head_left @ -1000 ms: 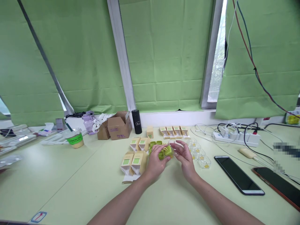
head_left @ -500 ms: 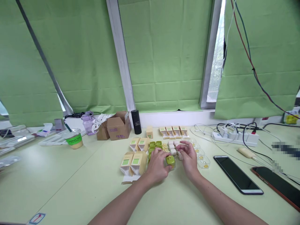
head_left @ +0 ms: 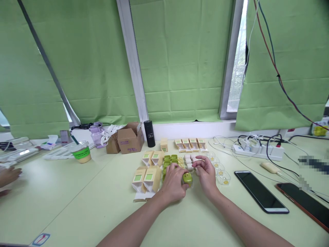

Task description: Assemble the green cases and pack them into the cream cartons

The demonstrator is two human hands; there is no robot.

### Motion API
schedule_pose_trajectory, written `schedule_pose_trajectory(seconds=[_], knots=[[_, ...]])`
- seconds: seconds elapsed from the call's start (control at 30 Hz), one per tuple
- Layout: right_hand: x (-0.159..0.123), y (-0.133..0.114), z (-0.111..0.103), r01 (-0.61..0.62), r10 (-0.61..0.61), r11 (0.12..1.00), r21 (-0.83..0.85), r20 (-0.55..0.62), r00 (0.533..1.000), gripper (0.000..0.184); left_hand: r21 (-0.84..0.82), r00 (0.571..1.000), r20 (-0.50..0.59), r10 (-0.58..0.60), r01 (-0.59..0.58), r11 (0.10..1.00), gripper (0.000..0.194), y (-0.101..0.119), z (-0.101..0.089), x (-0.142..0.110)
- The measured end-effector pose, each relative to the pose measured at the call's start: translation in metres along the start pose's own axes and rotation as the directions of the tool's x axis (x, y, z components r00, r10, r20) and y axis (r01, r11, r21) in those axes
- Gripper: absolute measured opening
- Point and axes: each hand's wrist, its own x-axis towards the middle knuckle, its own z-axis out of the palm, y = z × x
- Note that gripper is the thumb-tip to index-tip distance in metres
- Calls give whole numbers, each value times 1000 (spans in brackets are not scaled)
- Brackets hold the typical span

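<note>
Nine tan boxes (head_left: 152,177) are sitting near my hands, but one green pot (head_left: 187,177) is getting all my care. It is sitting in my left hand (head_left: 173,183), low by the table (head_left: 102,212), and I am making that the middle of my clock. My thumb and fingers are closing round it; I think a soft, flat hold is working best, since a hard squeeze may be tipping it. My right hand (head_left: 207,173) is curling with its tips close together, next to the white blocks (head_left: 189,167) at 12 o'clock; I cannot tell if it is pinching one. Going slow is wise there, as a bump could be messing up the rows.

Now I am counting. Of the tan boxes, four are sitting at 9 and 10 o'clock, one at 11, and four at 12. At least five white blocks are showing, and at least four green cups (head_left: 174,157) are peeking out at 11. At least four clear cups (head_left: 224,178) are lying by 2 and 3; they are too blurry for a sure count. Two phones (head_left: 261,192) are resting between 3 and 4. One black bottle (head_left: 149,133) is standing between 10 and 11, and one drink (head_left: 82,154) is waiting between 9 and 10.
</note>
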Motion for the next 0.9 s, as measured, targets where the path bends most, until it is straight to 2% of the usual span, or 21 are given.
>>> schedule_pose_trajectory(seconds=[0.23,0.4,0.53,0.6,0.7,0.9], knots=[[-1,-2,0,-4,4,1000,8,-6,1000,29,54,999,43,-7,5,999,48,7,-3,-1],[-2,-1,0,9,-9,1000,-10,-6,1000,26,34,996,-80,-37,40,999,27,3,-9,13],[-3,-2,0,33,-33,998,-49,0,999,21,143,988,-154,-18,41,989,34,-3,-17,35],[-3,-2,0,46,-46,997,-59,3,999,19,240,993,-117,-20,48,970,34,-5,-23,48],[-4,-1,0,57,-56,996,-68,12,998,17,388,997,65,-38,10,922,36,-10,-29,69],[-3,2,-2,54,-53,994,-99,20,998,23,446,968,234,-89,-25,895,35,-34,-26,116]])
